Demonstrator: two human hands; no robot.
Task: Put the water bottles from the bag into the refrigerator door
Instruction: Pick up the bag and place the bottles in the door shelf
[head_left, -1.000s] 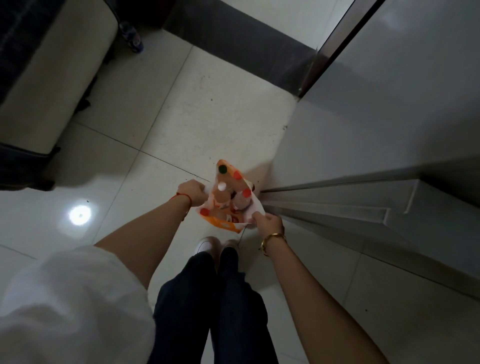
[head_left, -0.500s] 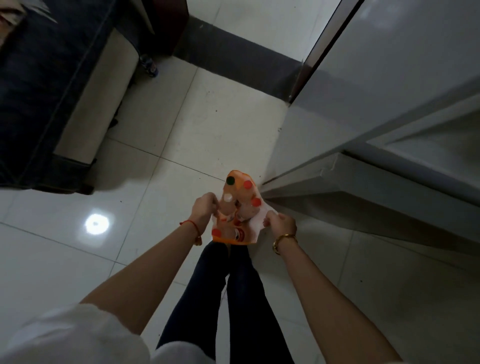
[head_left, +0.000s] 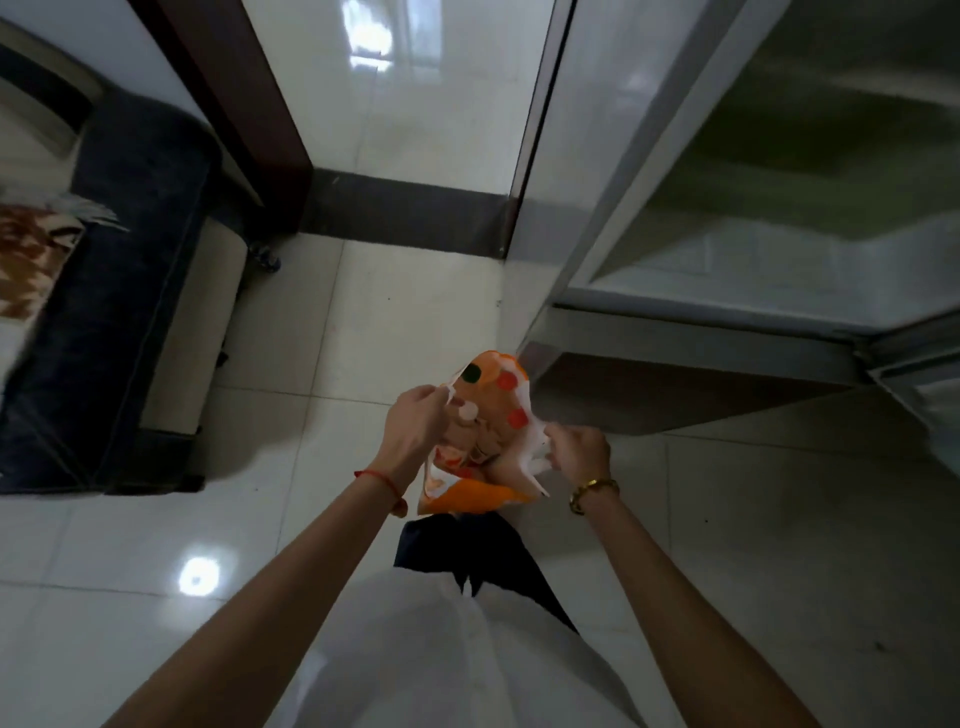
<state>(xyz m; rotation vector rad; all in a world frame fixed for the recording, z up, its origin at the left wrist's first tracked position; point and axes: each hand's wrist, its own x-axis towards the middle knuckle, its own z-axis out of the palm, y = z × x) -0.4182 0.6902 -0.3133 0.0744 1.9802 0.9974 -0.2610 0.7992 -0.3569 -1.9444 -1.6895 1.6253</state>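
An orange and white plastic bag (head_left: 493, 415) with coloured dots hangs in front of me, above the tiled floor. My left hand (head_left: 413, 431) is shut on its left handle and my right hand (head_left: 579, 449) is shut on its right handle, pulling the mouth apart. Inside, a white bottle cap (head_left: 467, 411) shows; the bottles' bodies are mostly hidden by the bag. The grey refrigerator (head_left: 675, 332) stands at the right, close to the bag, with its door (head_left: 582, 156) beside it.
A dark blue sofa (head_left: 119, 312) with a beige front runs along the left. A dark brown door frame (head_left: 234, 104) and dark skirting (head_left: 405, 213) stand at the back. A small bottle (head_left: 265, 257) lies by the sofa's corner. Glossy white tiles cover the floor.
The bag has risen off the floor in both hands and its mouth is wider. My view has tilted up, showing more of the refrigerator and the doorway.
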